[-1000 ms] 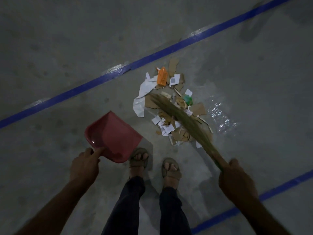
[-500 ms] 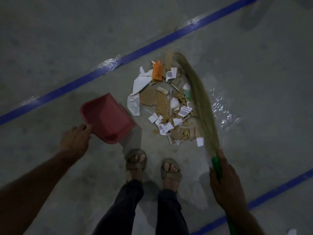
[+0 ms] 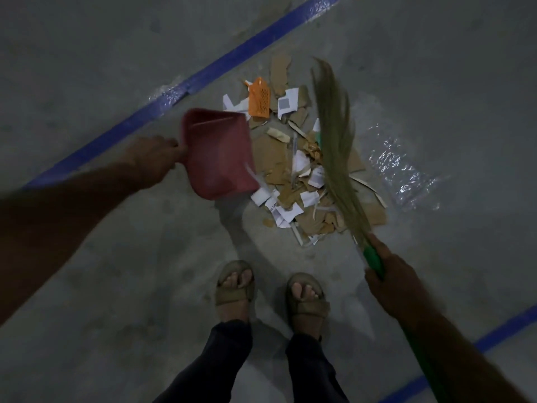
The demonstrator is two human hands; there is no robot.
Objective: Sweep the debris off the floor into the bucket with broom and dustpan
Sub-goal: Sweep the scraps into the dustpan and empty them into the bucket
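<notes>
I see left hand [image 3: 151, 161] gripping the red dustpan [image 3: 218, 155] at the debris pile's [image 3: 299, 175] left edge, probably touching the floor [image 3: 116, 257]. Right hand [image 3: 389, 277], fingers clamped round broom [image 3: 337, 135] handle, bristles on pile's right side.

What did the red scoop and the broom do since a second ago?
The left hand moved the red dustpan up to the pile's left edge. The right hand swung the broom from lying across the pile to its right side. Both grips and the pile stayed the same.
</notes>
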